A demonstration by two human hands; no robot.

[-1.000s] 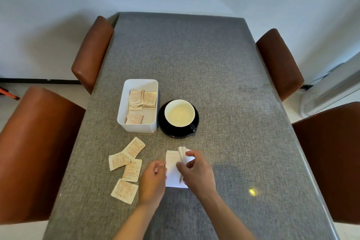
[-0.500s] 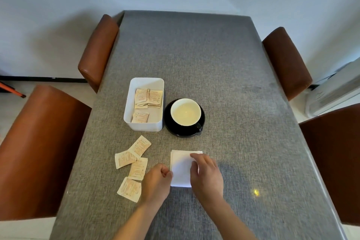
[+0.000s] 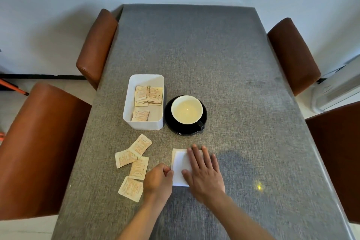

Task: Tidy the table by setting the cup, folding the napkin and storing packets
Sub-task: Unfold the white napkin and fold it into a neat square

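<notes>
My right hand (image 3: 204,173) lies flat, fingers straight, on the folded napkin (image 3: 180,167); my left hand (image 3: 158,181), curled, pinches its near-left edge. Loose packets (image 3: 134,163) lie left of my fingers; beyond them, the box (image 3: 144,125) and cup (image 3: 186,110).

R hand (image 3: 204,173) now flat on the napkin (image 3: 180,167), fold pressed down; L hand (image 3: 158,180) unchanged-ish at edge.

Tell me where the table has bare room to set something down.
Bare cloth lies beyond the white bin and cup to the far edge, and right of the cup and napkin. Crowded: loose packets left of the hands, below the bin.
</notes>
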